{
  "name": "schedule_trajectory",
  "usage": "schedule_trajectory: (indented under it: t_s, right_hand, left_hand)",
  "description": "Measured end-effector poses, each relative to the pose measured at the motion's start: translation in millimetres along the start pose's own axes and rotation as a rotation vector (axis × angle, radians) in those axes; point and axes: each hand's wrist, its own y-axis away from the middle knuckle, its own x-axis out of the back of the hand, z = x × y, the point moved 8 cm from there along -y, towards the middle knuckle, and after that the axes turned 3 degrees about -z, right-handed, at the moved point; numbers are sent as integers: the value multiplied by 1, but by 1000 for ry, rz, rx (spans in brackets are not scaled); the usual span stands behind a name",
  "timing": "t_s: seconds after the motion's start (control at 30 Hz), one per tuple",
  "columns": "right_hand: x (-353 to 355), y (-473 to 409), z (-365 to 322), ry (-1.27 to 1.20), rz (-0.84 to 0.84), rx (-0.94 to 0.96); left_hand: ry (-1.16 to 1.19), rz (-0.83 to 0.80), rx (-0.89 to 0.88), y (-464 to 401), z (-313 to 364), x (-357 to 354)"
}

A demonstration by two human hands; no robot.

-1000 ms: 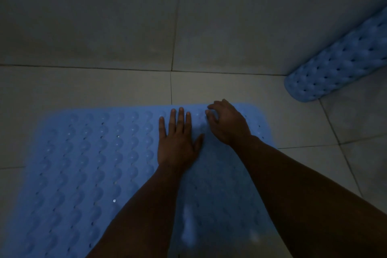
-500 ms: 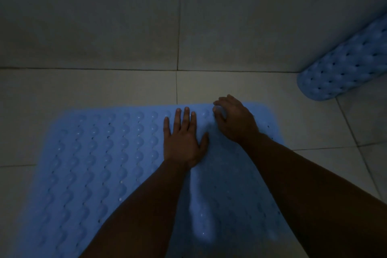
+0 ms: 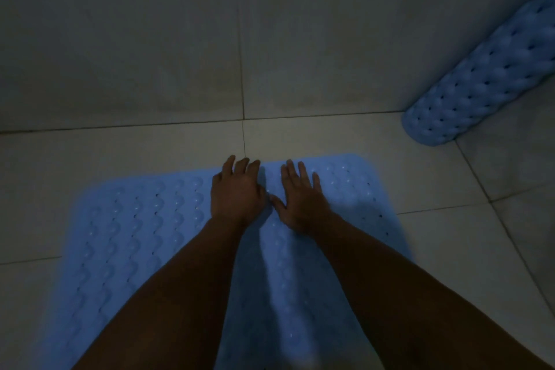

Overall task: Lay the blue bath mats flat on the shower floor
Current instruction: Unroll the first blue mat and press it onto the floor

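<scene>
While flat under both hands (image 3: pixel 265 198), mat (image 3: pixel 129 237) lies spread.

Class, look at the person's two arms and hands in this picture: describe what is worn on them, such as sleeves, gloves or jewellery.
Nothing worn shows. Both forearms are bare up to the picture's lower edge, with no sleeve cuffs. The left hand and right hand wear no gloves. No watch, bracelet or ring is visible, though the light is dim.

Dim tiled shower area of a bathroom. Large pale floor tiles (image 3: pixel 300 138) with thin grout lines meet a tiled wall (image 3: pixel 150 39) at a straight joint. A blue perforated, bumpy bath mat (image 3: pixel 135 234) lies flat on the floor; a second, rolled mat (image 3: pixel 480 84) rests at right where floor meets wall.
</scene>
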Motion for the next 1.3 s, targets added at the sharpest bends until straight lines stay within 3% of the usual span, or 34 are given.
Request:
schedule_trajectory:
  t_s: [0.13,0.47,0.57,0.67,0.73,0.9,1.1,1.3]
  right_hand:
    - [-4,4,0,75,131,-6]
    - [-7,4,3,13,235,4]
    - [-9,2,0,-28,78,9]
    - [8,-10,7,-194,-274,-5]
    - [43,-18,21,-346,-337,5]
    - [114,-14,88,-420,17,-70]
    - [114,4,151,-327,173,-106]
    - [93,25,185,-220,474,13]
  left_hand:
    - [10,46,16,-1,-9,-10]
    - [15,223,5,-15,-35,-9]
    - [12,235,-1,-13,-35,-5]
    - [4,232,-7,-10,-29,0]
    - [7,248,3,-10,-21,4]
    - [40,192,-58,-17,46,-5]
    - [32,-51,-226,-31,152,-59]
    - [-133,-22,-345,-28,172,-119]
